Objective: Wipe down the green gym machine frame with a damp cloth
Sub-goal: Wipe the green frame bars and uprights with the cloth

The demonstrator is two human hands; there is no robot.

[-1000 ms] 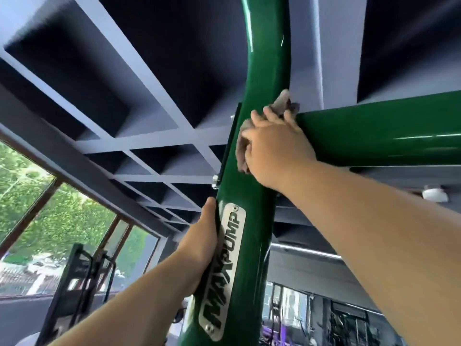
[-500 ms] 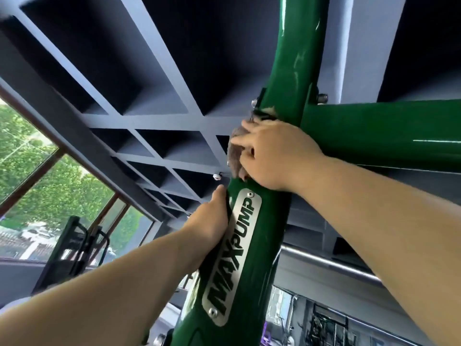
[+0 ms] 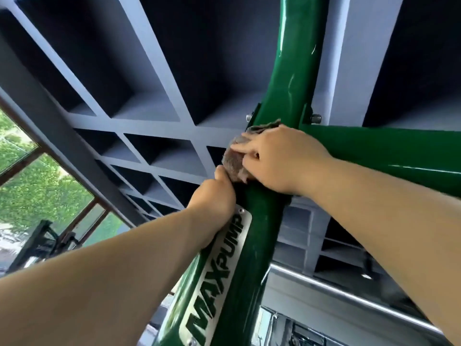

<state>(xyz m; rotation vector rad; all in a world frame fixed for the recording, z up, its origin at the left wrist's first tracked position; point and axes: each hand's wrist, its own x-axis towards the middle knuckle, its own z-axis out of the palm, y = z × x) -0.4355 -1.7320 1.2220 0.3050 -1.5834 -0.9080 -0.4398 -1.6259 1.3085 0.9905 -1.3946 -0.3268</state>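
the right hand presses the cloth around the green frame at the joint; the left hand, gripping the frame, has climbed to touch the cloth, probably steadying the wipe.

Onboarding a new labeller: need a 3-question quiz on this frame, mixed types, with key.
1. True or false: the right hand holds the cloth against the green frame.
2. Where does the left hand grip?
A. The frame's upright, just above the nameplate
B. The horizontal bar on the right
C. Nothing, it hangs free
3. Fill in: the nameplate reads ____.

Key: 1 true; 2 A; 3 MAXPUMP.
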